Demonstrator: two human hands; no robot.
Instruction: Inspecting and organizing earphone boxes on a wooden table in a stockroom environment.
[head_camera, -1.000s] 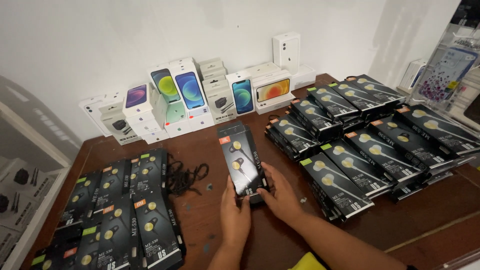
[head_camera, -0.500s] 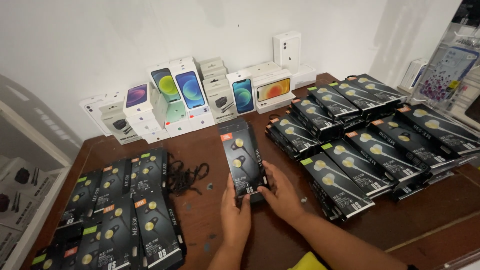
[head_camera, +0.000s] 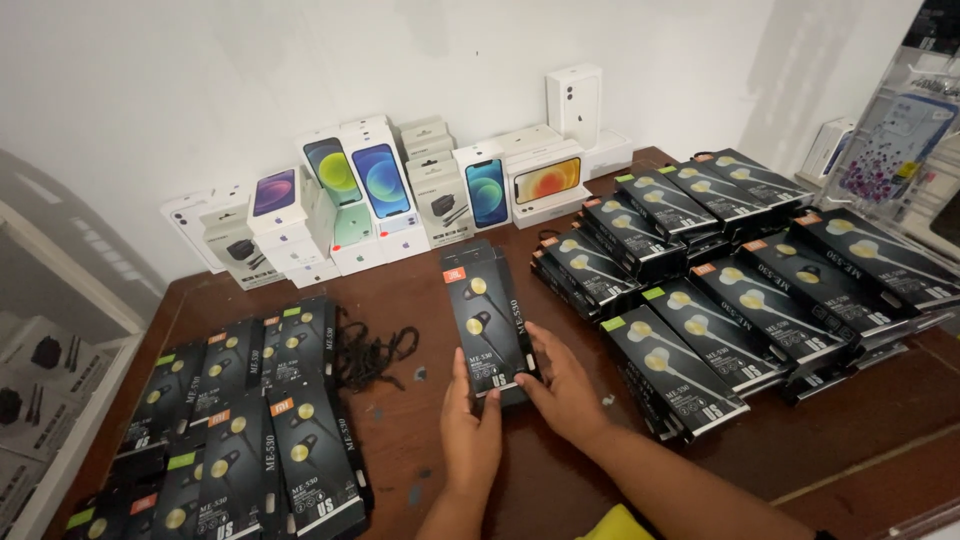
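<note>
On the wooden table (head_camera: 420, 300), both hands' grip stays clamped on the earphone box (head_camera: 487, 322), unmoved.

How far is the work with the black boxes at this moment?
Done: rows of black boxes lie at right, another batch at left. In hand: left hand and right hand hold a small stack mid-table. Left: that stack is not yet placed in either group.

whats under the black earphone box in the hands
The black earphone box lies on at least one more matching box, its edge showing at the right. Both hands grip the near end. The count of boxes beneath is hidden.
</note>
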